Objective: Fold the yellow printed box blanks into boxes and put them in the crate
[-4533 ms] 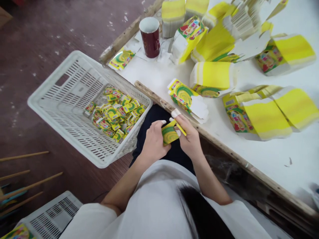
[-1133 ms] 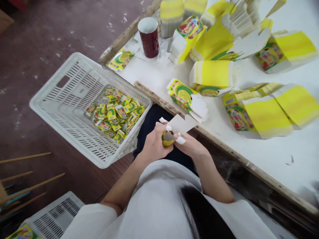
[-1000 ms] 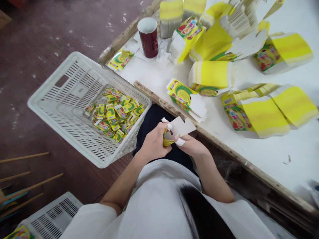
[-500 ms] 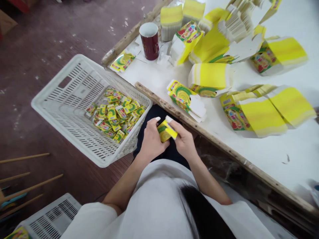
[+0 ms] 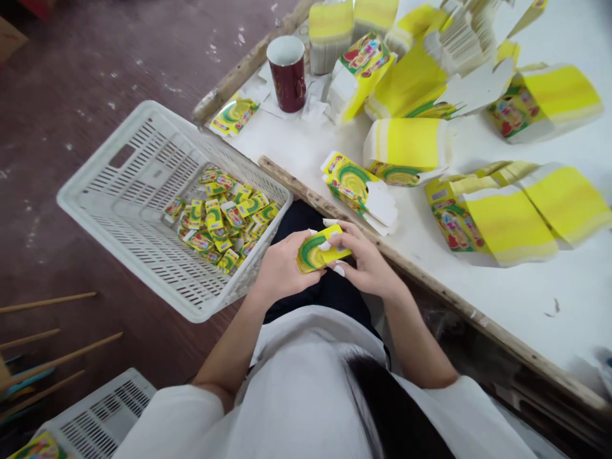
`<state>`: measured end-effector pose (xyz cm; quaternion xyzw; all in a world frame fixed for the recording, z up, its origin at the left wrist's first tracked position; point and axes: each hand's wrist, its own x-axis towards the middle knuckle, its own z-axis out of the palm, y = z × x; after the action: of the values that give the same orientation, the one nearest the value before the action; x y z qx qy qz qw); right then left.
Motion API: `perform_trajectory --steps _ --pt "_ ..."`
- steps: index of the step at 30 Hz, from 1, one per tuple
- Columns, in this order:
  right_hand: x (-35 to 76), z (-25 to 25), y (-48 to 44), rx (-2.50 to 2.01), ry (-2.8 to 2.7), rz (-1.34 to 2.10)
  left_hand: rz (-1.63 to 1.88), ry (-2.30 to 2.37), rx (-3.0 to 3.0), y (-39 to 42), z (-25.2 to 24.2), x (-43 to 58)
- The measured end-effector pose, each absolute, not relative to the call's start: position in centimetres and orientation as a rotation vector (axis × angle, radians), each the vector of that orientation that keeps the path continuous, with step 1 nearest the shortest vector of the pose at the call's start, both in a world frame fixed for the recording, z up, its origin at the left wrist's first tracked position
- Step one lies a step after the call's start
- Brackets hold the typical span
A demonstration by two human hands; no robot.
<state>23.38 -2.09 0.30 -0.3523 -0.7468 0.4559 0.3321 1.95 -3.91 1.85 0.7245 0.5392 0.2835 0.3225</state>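
Above my lap I hold a small yellow and green printed crayon box [image 5: 313, 252] between both hands. My left hand [image 5: 283, 266] is closed round its left end, thumb below and fingers above. At its right end, my right hand [image 5: 366, 261] grips with bent fingers and thumb. To the left stands a white plastic basket [image 5: 108, 207] with many small boxes [image 5: 215, 217] of the same print lying in a heap. A flattened carton [image 5: 351, 182] with white flaps lies by the table edge, just beyond my right hand.
On the white table [image 5: 511, 306] are several stacks of flat yellow cartons [image 5: 509, 220] and a dark red mug [image 5: 288, 80]. A wooden strip [image 5: 315, 197] runs along the table's edge. Another white basket [image 5: 98, 414] and thin wooden sticks [image 5: 62, 366] are at the lower left.
The box now lies lengthwise between my hands, its printed face showing more. My right hand has moved slightly right and its fingers have spread around the box end.
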Motion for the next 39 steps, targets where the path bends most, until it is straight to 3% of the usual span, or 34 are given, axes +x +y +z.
perform_trajectory --steps 3,6,10,12,15,26,39 --pt "22.0 -0.3 -2.7 -0.952 -1.808 1.169 0.923 1.429 1.648 -4.5 1.0 2.6" --pt "22.4 -1.2 -1.4 -1.073 -1.649 1.073 1.382 1.342 1.046 -4.7 -0.2 1.9" --pt "25.4 -2.2 3.1 -1.668 -1.636 0.509 1.801 1.157 0.104 -3.8 -0.7 -0.3" --pt "26.2 -2.6 4.9 -1.888 -1.702 0.325 1.767 1.086 -0.114 -3.5 -0.6 -0.7" --pt "26.1 -3.0 5.7 -1.972 -1.777 0.230 1.610 1.045 0.025 -4.0 -0.8 0.6" --pt "24.6 -3.4 5.0 -1.838 -1.722 0.332 1.088 1.094 0.690 -3.4 -1.3 4.9" --pt "24.0 -0.7 4.9 -1.814 -1.694 0.483 1.047 1.072 0.721 -3.1 -1.8 5.9"
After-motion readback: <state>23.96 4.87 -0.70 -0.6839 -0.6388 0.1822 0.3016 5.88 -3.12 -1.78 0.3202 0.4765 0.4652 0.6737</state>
